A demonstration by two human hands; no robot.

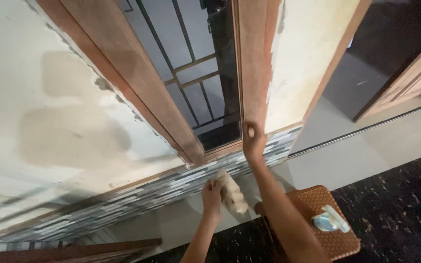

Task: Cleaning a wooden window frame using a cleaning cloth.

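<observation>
below window frame, mosaic tile band, plastered wall.

Cloth in left grip: cream. Window frame at right grip: reddish-brown wood. Tile band below it: grey, black and white strips. Wall left of grips: off-white, tan patches. Stool beneath right arm: orange-brown weave. Floor: black, pale flecks.

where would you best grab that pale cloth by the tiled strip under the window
Take the pale cloth at its upper bunched end, where the left hand already holds it, coming in from the left. From there it hangs loose down to the right, so the free end would likely slip through a grip. The right hand is up on the wooden window frame, clear of it.
</observation>
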